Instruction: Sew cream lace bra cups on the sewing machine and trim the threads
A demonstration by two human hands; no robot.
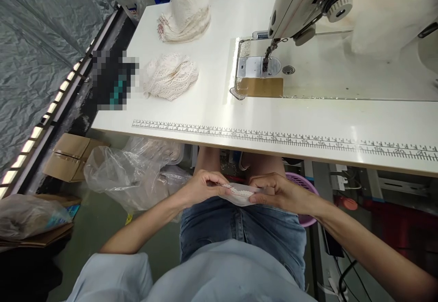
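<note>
Both my hands are over my lap, below the table's front edge. My left hand point(201, 187) pinches the left end of a small white lace piece point(239, 195). My right hand point(277, 193) pinches its right end, fingers closed on it. The piece is stretched between the two hands above my denim shorts. On the white table point(212, 110) lie two piles of lace pieces: a taller stack point(186, 13) at the back and a flatter pile point(170, 76) nearer me. The sewing machine point(308, 1) stands at the right, its needle point(266, 60) over the metal plate.
A printed ruler point(284, 138) runs along the table's front edge. Clear plastic bags point(133, 174) and a cardboard box point(70, 156) lie on the floor at my left. A purple basket point(304, 185) sits under the table by my right knee. Cables hang at the lower right.
</note>
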